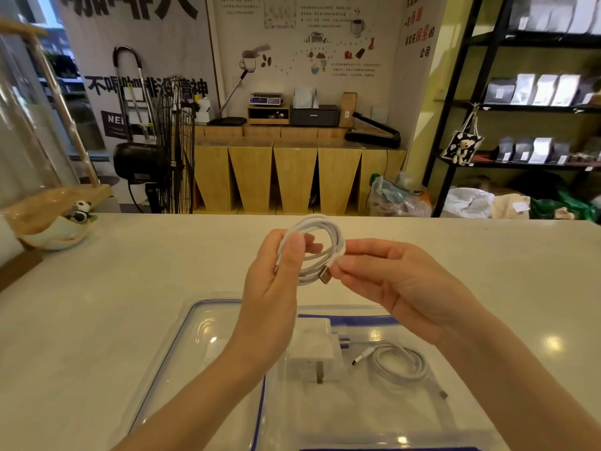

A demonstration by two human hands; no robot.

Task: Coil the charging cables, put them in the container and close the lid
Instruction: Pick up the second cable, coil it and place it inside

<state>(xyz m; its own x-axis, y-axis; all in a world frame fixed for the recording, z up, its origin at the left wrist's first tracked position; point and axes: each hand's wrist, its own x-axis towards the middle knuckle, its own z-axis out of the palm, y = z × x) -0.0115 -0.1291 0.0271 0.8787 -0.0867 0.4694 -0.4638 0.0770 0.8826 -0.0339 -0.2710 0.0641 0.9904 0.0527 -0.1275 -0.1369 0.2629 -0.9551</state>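
A clear plastic container (374, 415) with blue trim sits on the pale desk (97, 304) at the near edge of the view, its clear lid (201, 336) lying just beside it on the left. Inside the container, a coiled white charging cable (401, 367) rests toward the right, its USB plug pointing left, next to a white wall charger (317, 356) whose metal prongs face the camera. Above the container, two bare hands hold a second white charging cable (317, 249) wound into a loose coil. The left hand (276, 288) grips the left side of the coil, its thumb pressed over the strands against curled fingers (312, 247). The right hand (393, 281) pinches the cable's USB plug (326, 274) end between thumb and forefinger at the coil's right side, the remaining fingers loosely extended. A ceramic dish with a small panda figurine (79, 211) stands at the desk's far left. Behind the desk are a black floor fan (172, 144), wooden cabinets (292, 174) and shelving (536, 109) stocked with pouches.
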